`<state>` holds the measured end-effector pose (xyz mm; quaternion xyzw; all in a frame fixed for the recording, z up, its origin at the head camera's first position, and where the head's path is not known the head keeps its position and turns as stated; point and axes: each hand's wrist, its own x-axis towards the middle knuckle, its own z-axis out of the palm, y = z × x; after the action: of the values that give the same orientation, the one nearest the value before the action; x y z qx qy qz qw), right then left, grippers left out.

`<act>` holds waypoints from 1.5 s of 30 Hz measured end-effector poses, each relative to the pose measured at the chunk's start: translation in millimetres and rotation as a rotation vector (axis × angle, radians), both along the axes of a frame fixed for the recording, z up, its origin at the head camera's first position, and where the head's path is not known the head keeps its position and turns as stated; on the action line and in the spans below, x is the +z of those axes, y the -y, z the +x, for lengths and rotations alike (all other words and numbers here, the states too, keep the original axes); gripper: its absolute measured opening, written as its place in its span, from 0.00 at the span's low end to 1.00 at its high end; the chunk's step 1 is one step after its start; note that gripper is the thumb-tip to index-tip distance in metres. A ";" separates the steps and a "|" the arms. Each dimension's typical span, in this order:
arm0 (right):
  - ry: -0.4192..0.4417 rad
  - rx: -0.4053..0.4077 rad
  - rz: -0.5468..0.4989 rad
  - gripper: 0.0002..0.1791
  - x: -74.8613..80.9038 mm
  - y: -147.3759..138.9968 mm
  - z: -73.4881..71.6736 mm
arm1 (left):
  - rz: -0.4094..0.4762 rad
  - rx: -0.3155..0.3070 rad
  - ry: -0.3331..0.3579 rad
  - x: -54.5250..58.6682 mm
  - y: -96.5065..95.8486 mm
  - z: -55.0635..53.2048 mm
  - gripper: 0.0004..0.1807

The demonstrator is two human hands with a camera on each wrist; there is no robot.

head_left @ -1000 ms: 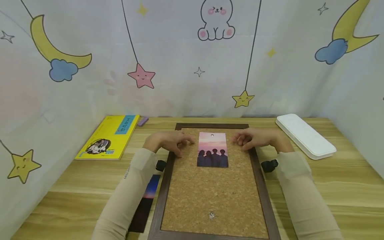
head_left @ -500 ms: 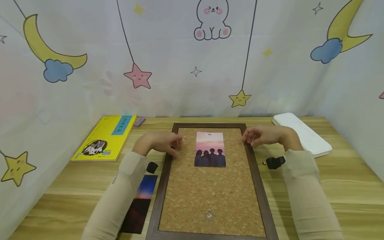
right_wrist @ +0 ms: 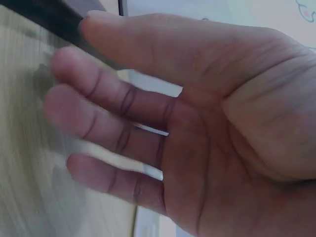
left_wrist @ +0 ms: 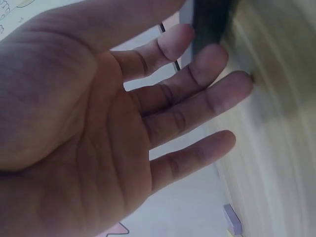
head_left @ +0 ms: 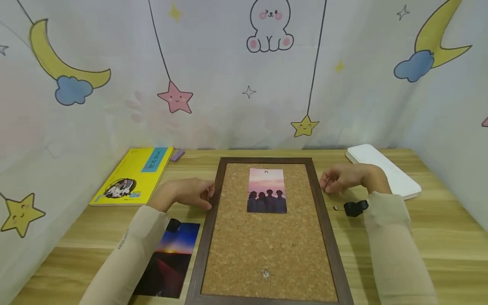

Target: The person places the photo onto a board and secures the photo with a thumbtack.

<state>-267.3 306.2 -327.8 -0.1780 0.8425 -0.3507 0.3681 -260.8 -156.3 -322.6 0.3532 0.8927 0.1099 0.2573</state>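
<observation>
A framed corkboard (head_left: 232,254) lies on the table in the head view. Near its top, a silver pin (head_left: 266,172) fastens a pink sunset photo (head_left: 267,192) with several silhouettes. Lower down on the cork is a small clear or silvery thing (head_left: 266,274). My left hand (head_left: 189,192) is at the frame's left side, fingers relaxed, palm bare in the left wrist view. On the other side my right hand (head_left: 341,177) hovers close to the frame's right edge, its fingers loosely bent and holding nothing. Contact with the frame cannot be told for either hand.
Partly beneath the left forearm lies a dark blue-and-orange sunset photo (head_left: 173,258). A yellow book (head_left: 133,176) and a purple eraser-like block (head_left: 177,155) sit back left. At back right is a white case (head_left: 385,169). A tiny metallic piece (head_left: 335,208) lies right of the frame.
Both hands have moved outward from over the cork beside the photo to the outer sides of the frame. The left has also come slightly nearer. Board and pinned photo stay together.
</observation>
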 end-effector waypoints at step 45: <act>0.152 -0.024 0.173 0.11 -11.9 13.6 4.0 | -0.016 0.038 -0.006 -19.9 48.1 1.8 0.26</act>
<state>-263.3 292.6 -339.7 -0.1083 0.8415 -0.2935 0.4405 -259.0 -204.4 -342.5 0.3346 0.9008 0.1066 0.2553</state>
